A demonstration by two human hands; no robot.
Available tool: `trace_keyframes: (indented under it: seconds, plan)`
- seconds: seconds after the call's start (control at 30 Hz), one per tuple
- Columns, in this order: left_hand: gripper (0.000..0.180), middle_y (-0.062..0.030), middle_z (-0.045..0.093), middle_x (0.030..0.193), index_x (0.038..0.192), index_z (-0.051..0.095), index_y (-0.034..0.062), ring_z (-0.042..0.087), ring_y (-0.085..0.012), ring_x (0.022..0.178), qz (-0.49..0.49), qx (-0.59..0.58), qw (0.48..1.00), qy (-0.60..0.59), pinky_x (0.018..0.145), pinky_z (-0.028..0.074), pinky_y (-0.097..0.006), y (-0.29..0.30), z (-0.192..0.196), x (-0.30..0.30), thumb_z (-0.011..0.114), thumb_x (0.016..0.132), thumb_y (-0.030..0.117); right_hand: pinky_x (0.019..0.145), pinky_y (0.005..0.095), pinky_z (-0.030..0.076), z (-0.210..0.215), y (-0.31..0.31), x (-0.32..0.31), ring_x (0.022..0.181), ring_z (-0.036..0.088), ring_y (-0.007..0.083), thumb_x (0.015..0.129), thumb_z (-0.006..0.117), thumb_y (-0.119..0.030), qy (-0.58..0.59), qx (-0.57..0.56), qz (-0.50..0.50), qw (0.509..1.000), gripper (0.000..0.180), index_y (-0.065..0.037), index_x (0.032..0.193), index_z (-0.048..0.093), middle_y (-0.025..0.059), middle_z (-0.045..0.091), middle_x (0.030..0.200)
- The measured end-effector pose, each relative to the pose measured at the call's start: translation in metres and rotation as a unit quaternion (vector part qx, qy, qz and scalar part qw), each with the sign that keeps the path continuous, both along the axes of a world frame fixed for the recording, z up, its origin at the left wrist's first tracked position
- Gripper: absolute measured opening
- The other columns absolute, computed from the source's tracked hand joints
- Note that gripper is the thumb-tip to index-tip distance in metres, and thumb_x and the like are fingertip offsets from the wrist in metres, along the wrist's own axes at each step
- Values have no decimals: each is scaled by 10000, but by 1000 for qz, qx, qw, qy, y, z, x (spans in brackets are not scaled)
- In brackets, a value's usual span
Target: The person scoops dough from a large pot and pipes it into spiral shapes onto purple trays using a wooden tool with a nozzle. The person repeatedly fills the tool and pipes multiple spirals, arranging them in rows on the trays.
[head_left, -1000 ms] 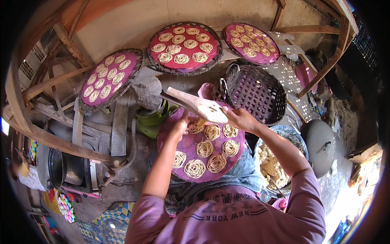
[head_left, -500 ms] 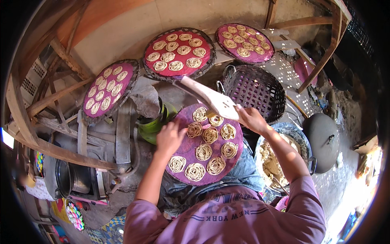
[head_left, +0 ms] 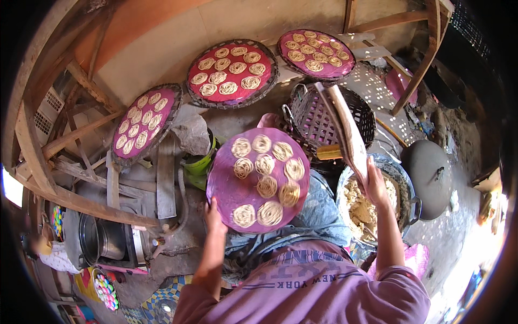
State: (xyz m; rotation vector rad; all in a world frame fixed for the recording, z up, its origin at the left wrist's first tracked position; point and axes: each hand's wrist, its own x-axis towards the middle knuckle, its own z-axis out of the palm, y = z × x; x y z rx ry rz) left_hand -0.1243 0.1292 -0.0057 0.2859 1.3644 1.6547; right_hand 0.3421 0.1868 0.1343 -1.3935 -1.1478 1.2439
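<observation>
My left hand (head_left: 215, 218) grips the lower left edge of a round purple tray (head_left: 224, 186), its thumb on top. Several coiled nests of pale dough strands (head_left: 264, 164) lie spread over that tray, which is above my lap. In my right hand (head_left: 376, 186) is a long wooden dough press (head_left: 348, 127) with a yellowish cylinder (head_left: 328, 152) sticking out to its left. The press is held up, to the right of the tray and apart from it. Under my right hand stands a basin (head_left: 413, 189) holding crumbly pale dough (head_left: 362, 209).
Along the back wall lean three round trays of dough nests: left (head_left: 125, 143), middle (head_left: 236, 82), right (head_left: 342, 47). A black woven basket (head_left: 324, 110) stands behind the press. A dark round lid (head_left: 426, 173) lies right of the basin; a green container (head_left: 195, 164) stands left.
My left hand has moved from above the tray's left side to grip its edge. The tray has shifted left and turned. My right hand has swung the press right and more upright.
</observation>
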Motion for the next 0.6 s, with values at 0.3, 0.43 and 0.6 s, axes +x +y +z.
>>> trace_keyframes:
  seconds: [0.3,0.43,0.6]
  plan:
    - [499,-115,475,1391,1356,426,12,511,-233,1219,-353,-98,871,-327,989,469,-370,-82,49,148,505,994,346,344,247,291,3,-22,9,395,401,85,992,324,-548,93,-17,-56,994,552,-59,880,553,10,449,542]
    - [597,-165,417,1447,1435,318,-34,427,-230,1318,-635,37,771,-28,1101,324,-370,-57,106,172,576,972,241,343,236,298,26,-26,-3,382,405,84,991,307,-579,30,-29,-7,999,591,-63,824,543,8,464,531]
    - [602,-194,569,1205,1296,478,-2,537,-293,1167,-449,335,726,399,994,422,-371,9,151,204,734,832,284,449,300,395,66,-59,-12,449,480,143,984,421,-507,-119,-135,184,966,553,-21,805,616,45,537,551]
